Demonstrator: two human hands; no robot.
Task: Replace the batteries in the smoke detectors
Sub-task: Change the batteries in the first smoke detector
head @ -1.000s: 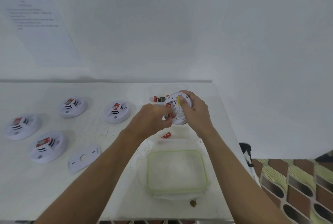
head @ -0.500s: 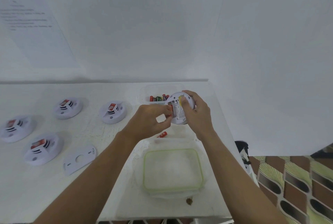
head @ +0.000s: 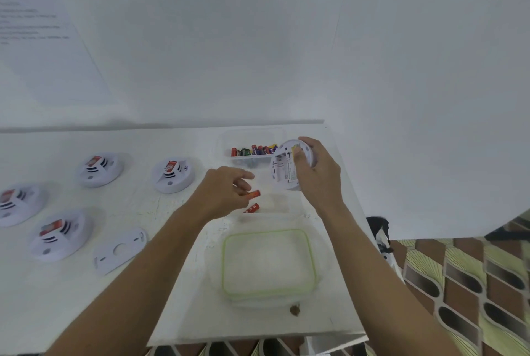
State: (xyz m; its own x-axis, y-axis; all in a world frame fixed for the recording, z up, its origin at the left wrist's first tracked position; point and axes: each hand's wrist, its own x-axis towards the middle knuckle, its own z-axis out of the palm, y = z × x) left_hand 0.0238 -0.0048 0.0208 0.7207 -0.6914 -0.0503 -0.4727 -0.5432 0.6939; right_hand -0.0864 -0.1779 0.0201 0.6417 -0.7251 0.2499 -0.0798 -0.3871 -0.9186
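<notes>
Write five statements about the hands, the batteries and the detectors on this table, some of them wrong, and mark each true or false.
1. The left hand pinches a red battery. True.
2. The right hand holds a smoke detector above the table, its labelled back towards the camera. True.
3. Six detectors lie at the left of the table. False: four detectors lie there.
4. The clear tub at the back is empty. False: several batteries lie in it.
5. The mounting plate rests on the green-rimmed container. False: it lies on the table to the left of the container, apart from it.
</notes>
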